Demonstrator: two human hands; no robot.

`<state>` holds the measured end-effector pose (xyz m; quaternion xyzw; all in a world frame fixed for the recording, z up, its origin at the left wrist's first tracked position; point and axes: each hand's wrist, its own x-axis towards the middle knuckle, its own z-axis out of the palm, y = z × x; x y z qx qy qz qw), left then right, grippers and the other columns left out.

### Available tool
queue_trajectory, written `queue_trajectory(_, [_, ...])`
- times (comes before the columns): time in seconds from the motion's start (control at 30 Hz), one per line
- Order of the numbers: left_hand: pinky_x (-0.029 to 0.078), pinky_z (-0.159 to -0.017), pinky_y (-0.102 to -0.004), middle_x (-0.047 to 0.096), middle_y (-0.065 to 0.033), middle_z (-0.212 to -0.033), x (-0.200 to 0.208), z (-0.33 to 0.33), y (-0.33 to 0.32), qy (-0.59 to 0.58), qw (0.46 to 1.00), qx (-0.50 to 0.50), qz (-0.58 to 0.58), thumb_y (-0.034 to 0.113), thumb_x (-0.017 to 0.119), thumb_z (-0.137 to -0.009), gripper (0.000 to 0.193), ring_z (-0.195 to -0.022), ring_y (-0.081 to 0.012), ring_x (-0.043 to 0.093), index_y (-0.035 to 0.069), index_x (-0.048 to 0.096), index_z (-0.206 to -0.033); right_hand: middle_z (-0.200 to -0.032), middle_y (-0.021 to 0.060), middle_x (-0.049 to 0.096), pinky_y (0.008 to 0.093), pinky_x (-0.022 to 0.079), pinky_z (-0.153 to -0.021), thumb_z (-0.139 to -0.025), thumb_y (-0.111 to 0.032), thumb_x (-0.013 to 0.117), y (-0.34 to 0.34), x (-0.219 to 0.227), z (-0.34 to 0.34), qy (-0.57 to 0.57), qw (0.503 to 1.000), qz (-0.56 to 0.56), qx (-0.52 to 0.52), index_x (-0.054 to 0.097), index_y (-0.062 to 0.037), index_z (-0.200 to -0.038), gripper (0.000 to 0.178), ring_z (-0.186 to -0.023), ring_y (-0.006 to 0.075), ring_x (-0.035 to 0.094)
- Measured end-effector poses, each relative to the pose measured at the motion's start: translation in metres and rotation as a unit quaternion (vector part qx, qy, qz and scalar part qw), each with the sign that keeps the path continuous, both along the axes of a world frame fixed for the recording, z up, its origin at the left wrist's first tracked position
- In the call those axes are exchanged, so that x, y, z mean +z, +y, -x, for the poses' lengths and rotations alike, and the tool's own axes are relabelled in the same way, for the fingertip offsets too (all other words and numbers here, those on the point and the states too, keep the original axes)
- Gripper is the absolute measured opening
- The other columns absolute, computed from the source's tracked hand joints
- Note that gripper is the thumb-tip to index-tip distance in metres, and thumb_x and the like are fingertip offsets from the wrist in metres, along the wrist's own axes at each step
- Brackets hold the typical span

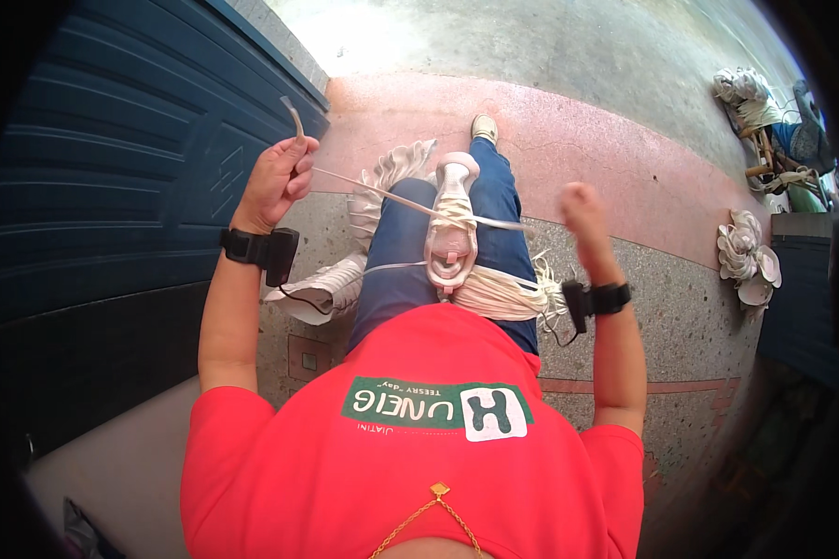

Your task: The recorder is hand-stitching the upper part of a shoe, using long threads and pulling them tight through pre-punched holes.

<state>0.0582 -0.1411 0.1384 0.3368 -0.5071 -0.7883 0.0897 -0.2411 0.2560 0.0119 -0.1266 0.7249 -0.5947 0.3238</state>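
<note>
A pale pink-and-white sneaker upper (439,244) lies lengthwise across my lap, its front criss-crossed with a cream shoelace (396,197). My left hand (275,182) is closed on one length of this lace, raised to the left, with the tip sticking up above the fist. Another length stretches rightward from the upper and fades just short of my right hand (585,219), a fist smeared by motion; its grip on the lace is only partly visible. A thick bundle of cream laces (499,293) rests over my right thigh.
Nested white shoe uppers (391,177) and another stack (322,291) are at my left leg. More uppers (748,256) lie on the floor at right, beyond them a heaped pile (750,93). A dark blue panelled door (130,158) stands close on the left.
</note>
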Motion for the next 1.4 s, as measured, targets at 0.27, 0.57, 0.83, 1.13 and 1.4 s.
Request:
queue_trajectory(0.27, [0.036,-0.037,-0.0212,0.059,0.0010,-0.079,-0.057,0.013,0.043,-0.208,0.946,-0.110,0.221,0.032,0.060,-0.105,0.033,-0.046,-0.0065,0.055,0.001,0.071,-0.109,-0.092,0.0191,0.072,0.0433,0.054,-0.078,-0.095,-0.014,0.063,-0.029,-0.042,-0.102,0.267,0.921,-0.173,0.226,0.072,0.0023,-0.094,0.019,-0.084,0.0365,0.069])
queue_trajectory(0.57, [0.041,-0.039,-0.0226,0.070,-0.0044,-0.090,-0.135,0.014,0.152,-0.207,0.942,-0.208,0.163,0.021,0.059,-0.103,0.031,-0.048,-0.0083,0.058,-0.002,0.069,-0.121,-0.088,0.0256,0.070,0.0578,0.052,-0.079,-0.094,-0.019,0.054,-0.048,-0.048,-0.109,0.309,0.909,-0.201,0.196,0.073,-0.0001,-0.082,0.029,-0.087,0.0470,0.067])
queue_trajectory(0.83, [0.041,-0.046,-0.0253,0.066,-0.0001,-0.077,-0.169,-0.004,0.147,-0.175,0.940,-0.132,0.262,0.025,0.063,-0.102,0.028,-0.054,-0.0047,0.051,0.000,0.072,-0.111,-0.093,0.0151,0.072,0.0493,0.050,-0.080,-0.095,-0.021,0.060,-0.053,-0.057,-0.119,0.397,0.850,-0.242,0.248,0.076,-0.0073,-0.091,0.021,-0.093,0.0364,0.067])
queue_trajectory(1.13, [0.054,-0.066,-0.0451,0.070,-0.0208,-0.079,-0.178,0.003,0.154,-0.114,0.898,-0.087,0.416,0.019,0.060,-0.097,0.024,-0.076,-0.0374,0.070,-0.002,0.070,-0.093,-0.093,0.0092,0.070,0.0468,0.046,-0.078,-0.091,-0.026,0.067,-0.045,-0.063,-0.125,0.444,0.855,-0.204,0.174,0.073,-0.0111,-0.088,0.016,-0.091,0.0316,0.063])
queue_trajectory(1.4, [0.054,-0.074,-0.0527,0.069,-0.0261,-0.084,-0.177,0.011,0.147,-0.086,0.874,-0.134,0.460,0.015,0.057,-0.094,0.021,-0.083,-0.0455,0.068,-0.001,0.068,-0.086,-0.092,0.0101,0.071,0.0463,0.046,-0.080,-0.090,-0.027,0.069,-0.045,-0.058,-0.126,0.450,0.847,-0.215,0.184,0.076,-0.0105,-0.088,0.018,-0.092,0.0319,0.063])
